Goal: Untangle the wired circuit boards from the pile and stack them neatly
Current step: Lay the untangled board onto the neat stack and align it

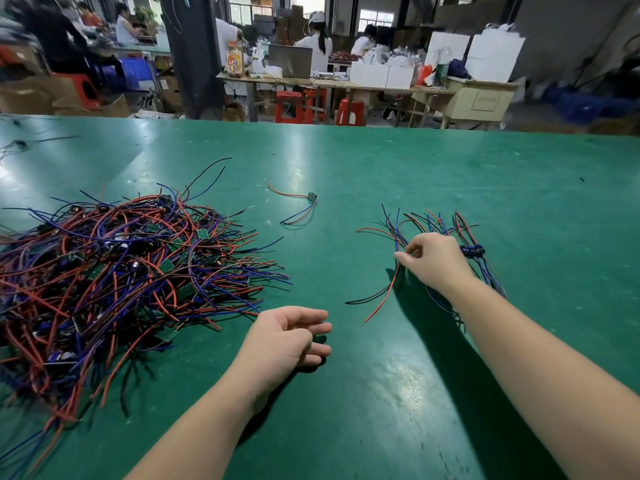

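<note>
Beneath the grip of your right hand (437,262) spreads a green table (381,161), and well beyond that grip you face a dark pillar (194,57), wooden workbenches (334,84), red stools (289,107), white boxes (491,57) and bright windows (375,18).

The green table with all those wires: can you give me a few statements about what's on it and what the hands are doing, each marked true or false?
1. The big tangled pile lies left of the left hand. True.
2. The left hand grips a circuit board. False: its fingers are relaxed and hold nothing.
3. The right hand pinches wires of the small bundle. True.
4. The small bundle is bigger than the tangled pile. False: it is far smaller.
5. One wired board lies alone between pile and bundle. True.
</note>
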Available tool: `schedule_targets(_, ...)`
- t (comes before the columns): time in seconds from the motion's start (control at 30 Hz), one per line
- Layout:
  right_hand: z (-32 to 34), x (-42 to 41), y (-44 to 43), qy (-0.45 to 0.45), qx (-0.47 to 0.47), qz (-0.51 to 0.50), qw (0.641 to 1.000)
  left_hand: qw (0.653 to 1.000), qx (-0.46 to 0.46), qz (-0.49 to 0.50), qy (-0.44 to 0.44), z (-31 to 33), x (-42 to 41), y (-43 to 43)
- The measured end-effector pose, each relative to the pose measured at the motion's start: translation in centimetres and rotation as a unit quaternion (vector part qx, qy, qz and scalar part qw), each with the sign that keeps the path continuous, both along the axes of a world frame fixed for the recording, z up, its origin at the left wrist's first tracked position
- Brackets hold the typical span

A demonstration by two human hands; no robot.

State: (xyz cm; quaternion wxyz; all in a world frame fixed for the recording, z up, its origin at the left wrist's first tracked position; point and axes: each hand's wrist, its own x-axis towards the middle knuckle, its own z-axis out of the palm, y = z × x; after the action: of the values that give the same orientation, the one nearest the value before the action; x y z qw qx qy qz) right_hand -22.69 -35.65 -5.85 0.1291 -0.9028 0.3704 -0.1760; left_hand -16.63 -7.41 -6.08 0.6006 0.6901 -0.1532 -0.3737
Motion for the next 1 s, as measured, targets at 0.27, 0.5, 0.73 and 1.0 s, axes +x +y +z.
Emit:
schedule_targets(0.27, -0.4, 1.0, 0.8, 0.013, -0.044, -0.053, 0.998, 1.0, 0.002, -0.006, -0.006, 0.2, -0.1, -0.1)
schedule_targets(0.5, 0.9, -0.1, 0.7, 0.144, -0.086, -0.024, 0.986, 1.0, 0.001, -0.009, -0.026, 0.0, -0.2, -0.1)
schedule_targets(0.73, 1.4, 0.2, 3.9, 0.132, -0.086, -0.013, 0.987, 0.982, 0.014, 0.05, -0.179, -0.5, 0.6, 0.4)
schedule_targets(1.0, 0.7, -0.8, 5.8, 0.242, -0.054, -0.02, 0.969, 0.938, 0.064, 0.084, -0.33, -1.3, 2.1, 0.9)
